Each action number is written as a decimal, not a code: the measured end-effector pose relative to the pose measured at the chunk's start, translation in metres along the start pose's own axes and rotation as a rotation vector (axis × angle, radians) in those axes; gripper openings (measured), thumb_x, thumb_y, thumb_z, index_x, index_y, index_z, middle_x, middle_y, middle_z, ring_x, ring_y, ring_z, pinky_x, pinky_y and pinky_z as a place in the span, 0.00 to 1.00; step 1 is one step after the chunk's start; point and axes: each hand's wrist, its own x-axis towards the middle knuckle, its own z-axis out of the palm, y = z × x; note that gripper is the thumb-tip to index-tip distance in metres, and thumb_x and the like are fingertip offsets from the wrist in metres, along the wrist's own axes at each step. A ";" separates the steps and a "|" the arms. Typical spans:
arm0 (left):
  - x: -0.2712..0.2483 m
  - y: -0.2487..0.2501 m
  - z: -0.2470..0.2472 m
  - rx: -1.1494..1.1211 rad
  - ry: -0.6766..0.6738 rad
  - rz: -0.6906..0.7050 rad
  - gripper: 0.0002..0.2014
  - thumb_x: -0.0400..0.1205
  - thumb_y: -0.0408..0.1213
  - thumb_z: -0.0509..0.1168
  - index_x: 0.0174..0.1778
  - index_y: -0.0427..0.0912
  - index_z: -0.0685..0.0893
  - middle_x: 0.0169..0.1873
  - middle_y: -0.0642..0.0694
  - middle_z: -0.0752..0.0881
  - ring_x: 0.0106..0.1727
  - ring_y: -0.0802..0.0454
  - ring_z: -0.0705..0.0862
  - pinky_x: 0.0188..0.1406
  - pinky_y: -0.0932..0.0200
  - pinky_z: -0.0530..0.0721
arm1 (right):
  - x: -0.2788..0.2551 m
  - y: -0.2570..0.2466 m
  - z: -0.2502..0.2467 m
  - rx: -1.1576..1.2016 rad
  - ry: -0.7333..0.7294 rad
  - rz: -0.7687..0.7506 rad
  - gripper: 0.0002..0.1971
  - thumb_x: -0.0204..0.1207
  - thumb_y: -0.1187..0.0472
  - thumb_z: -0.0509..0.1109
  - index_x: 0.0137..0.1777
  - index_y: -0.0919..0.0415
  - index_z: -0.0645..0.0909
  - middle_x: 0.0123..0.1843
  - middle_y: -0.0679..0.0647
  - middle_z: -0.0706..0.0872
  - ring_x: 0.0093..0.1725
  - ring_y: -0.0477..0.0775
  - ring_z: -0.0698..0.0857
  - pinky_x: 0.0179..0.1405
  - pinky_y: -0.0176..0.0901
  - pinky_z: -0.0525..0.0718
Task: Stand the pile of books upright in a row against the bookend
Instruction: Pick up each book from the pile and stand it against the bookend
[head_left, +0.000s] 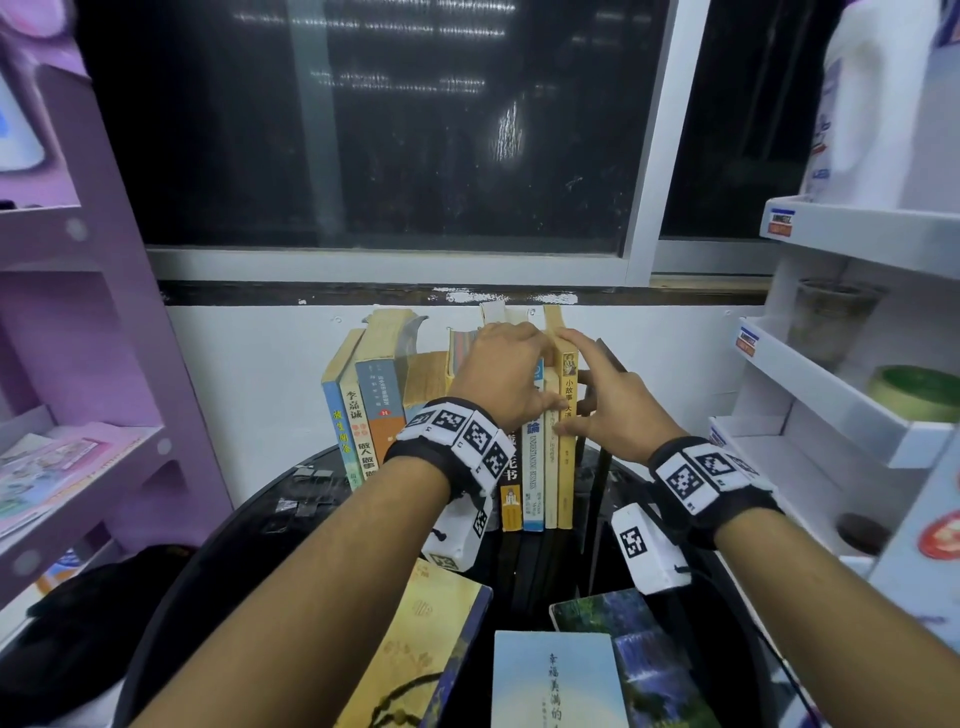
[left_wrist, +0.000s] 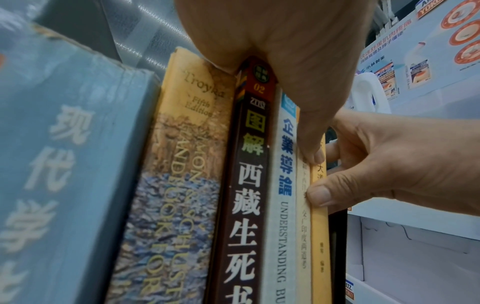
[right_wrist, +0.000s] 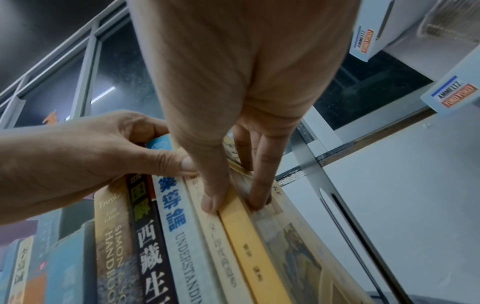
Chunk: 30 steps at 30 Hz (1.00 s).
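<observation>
On the round black table (head_left: 249, 525) under the window (head_left: 363, 124), a row of books (head_left: 374, 410) stands upright, its right end beside a thin black bookend (head_left: 602, 467) that is mostly hidden. The right hand (head_left: 608, 405) pinches the yellow end book (head_left: 567, 467), thumb on the spine, fingers on the cover. The left hand (head_left: 501, 374) curls over the tops of the middle books, covering their upper spines; its thumb presses the blue-and-white spine (left_wrist: 284, 185). Three more books (head_left: 550, 670) lie flat at the near edge, cut off by the frame. A purple shelf (head_left: 88, 312) stands left, white racks (head_left: 841, 364) right.
</observation>
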 end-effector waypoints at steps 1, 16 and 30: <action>0.001 0.001 -0.001 -0.009 -0.014 0.008 0.22 0.72 0.59 0.73 0.55 0.50 0.81 0.58 0.51 0.82 0.62 0.50 0.76 0.67 0.53 0.67 | -0.002 0.000 -0.001 0.009 0.002 0.011 0.50 0.70 0.67 0.79 0.81 0.36 0.51 0.67 0.56 0.83 0.38 0.39 0.86 0.32 0.28 0.86; -0.035 0.007 -0.002 -0.051 0.037 0.026 0.31 0.77 0.49 0.69 0.77 0.50 0.70 0.75 0.50 0.71 0.81 0.49 0.62 0.81 0.46 0.57 | -0.043 -0.013 -0.009 0.089 -0.080 0.076 0.48 0.75 0.66 0.75 0.82 0.35 0.48 0.75 0.57 0.77 0.45 0.47 0.91 0.46 0.39 0.89; -0.091 0.025 -0.014 -0.069 -0.028 -0.024 0.27 0.79 0.48 0.66 0.75 0.48 0.73 0.78 0.48 0.69 0.80 0.48 0.63 0.78 0.47 0.60 | -0.088 -0.026 0.004 -0.076 -0.206 0.224 0.34 0.73 0.52 0.76 0.77 0.51 0.68 0.68 0.54 0.83 0.62 0.54 0.84 0.64 0.48 0.82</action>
